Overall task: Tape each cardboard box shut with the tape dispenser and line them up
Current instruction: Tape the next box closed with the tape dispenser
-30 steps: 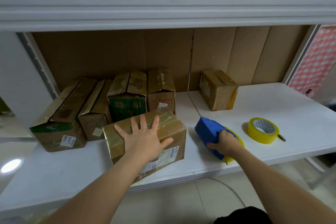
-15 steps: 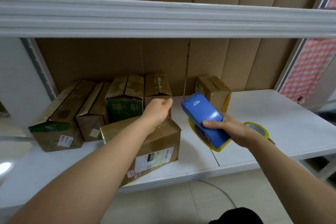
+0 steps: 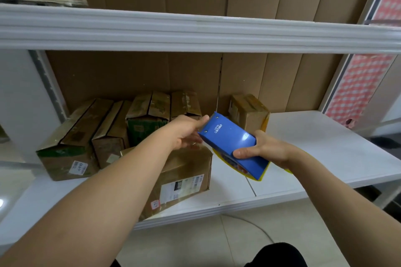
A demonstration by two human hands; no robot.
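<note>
The white shelf (image 3: 325, 147) runs across mid-frame, bare on its right half, with four cardboard boxes (image 3: 112, 128) lined along the back at left and a fifth box (image 3: 249, 110) alone at centre. The front box (image 3: 186, 175) sits near the shelf's front edge, mostly hidden by the left forearm. The right hand (image 3: 267, 149) grips the blue tape dispenser (image 3: 230, 143) raised at centre, its yellow roll mostly hidden; the left hand (image 3: 186, 130) touches the dispenser's far end, its fingers hidden, so its grasp cannot be told.

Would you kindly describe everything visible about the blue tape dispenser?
The blue tape dispenser is a smooth, glossy shell with white lettering and two rivets near its far end. A yellow tape roll shows beneath it. It is held tilted above the white shelf: the right hand grips its near end, the left hand touches its far tip.
</note>
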